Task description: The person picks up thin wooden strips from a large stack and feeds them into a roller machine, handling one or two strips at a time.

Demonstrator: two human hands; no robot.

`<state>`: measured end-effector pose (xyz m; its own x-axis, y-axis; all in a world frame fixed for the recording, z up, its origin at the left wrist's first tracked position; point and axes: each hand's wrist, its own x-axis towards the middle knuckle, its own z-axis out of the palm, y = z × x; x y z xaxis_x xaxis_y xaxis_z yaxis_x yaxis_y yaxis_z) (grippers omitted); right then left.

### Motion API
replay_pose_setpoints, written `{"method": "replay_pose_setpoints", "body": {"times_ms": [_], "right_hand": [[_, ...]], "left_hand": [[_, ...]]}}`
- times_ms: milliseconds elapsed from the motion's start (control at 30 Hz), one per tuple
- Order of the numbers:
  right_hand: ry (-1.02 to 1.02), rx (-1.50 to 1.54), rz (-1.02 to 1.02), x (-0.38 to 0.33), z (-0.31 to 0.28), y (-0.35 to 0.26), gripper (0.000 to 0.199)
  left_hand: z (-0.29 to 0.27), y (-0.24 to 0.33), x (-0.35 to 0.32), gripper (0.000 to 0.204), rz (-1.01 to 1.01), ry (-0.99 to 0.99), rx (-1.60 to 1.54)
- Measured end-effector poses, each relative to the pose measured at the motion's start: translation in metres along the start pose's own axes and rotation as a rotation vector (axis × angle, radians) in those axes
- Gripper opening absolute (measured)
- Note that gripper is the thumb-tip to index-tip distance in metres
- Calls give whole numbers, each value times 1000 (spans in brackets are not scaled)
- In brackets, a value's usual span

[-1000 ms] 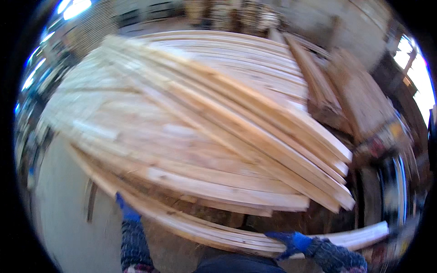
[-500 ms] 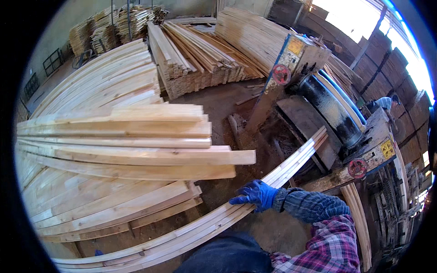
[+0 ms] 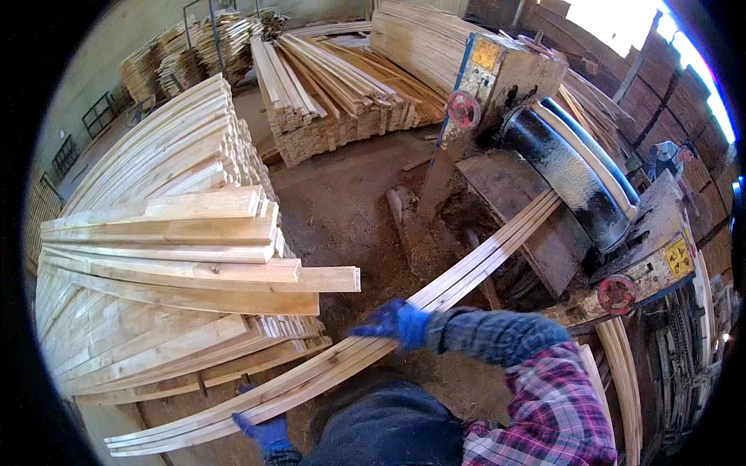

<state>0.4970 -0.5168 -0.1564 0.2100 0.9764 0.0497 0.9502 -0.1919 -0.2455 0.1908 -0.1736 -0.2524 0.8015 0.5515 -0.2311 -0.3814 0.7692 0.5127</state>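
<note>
The right hand (image 3: 398,322), in a blue glove, lies over the top of a long bundle of thin wooden strips (image 3: 365,353), its fingers curled down on them in a grasp about midway along their length. The sleeve behind it is grey knit, then plaid flannel, coming in from the lower right. The left hand (image 3: 266,431), also blue-gloved, sits low in the picture under the near end of the same bundle; it seems to be gripping the strips from beneath, though most of the palm is hidden by the wood and the person's dark clothing, so I cannot tell for sure.

The bundle runs on a slant from the lower left, past both hands, up to the right, where its far end rests on the bed of a sawing machine (image 3: 575,194). That machine has a black drum, a blue upright housing with a red wheel, and a second red wheel at its near edge.

To the left of the hands stands a tall stack of pale planks (image 3: 179,264), its ends facing the person, a few boards jutting out further than the rest. Sawdust covers the floor (image 3: 342,194) between stack and machine. More piles of lumber (image 3: 334,93) lie beyond, near the far wall. Another person (image 3: 668,159) stands at the right edge, behind the machine.
</note>
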Motion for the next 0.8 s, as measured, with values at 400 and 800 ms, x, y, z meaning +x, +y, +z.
{"method": "replay_pose_setpoints", "body": {"times_ms": [400,800], "right_hand": [[-111,45,136,-13,11,-3,81],[144,-278,488,-109,-10,48,108]], "left_hand": [[135,36,-65,50,-51,-489,1750],[62,109,1,92,88,-537,2557]]}}
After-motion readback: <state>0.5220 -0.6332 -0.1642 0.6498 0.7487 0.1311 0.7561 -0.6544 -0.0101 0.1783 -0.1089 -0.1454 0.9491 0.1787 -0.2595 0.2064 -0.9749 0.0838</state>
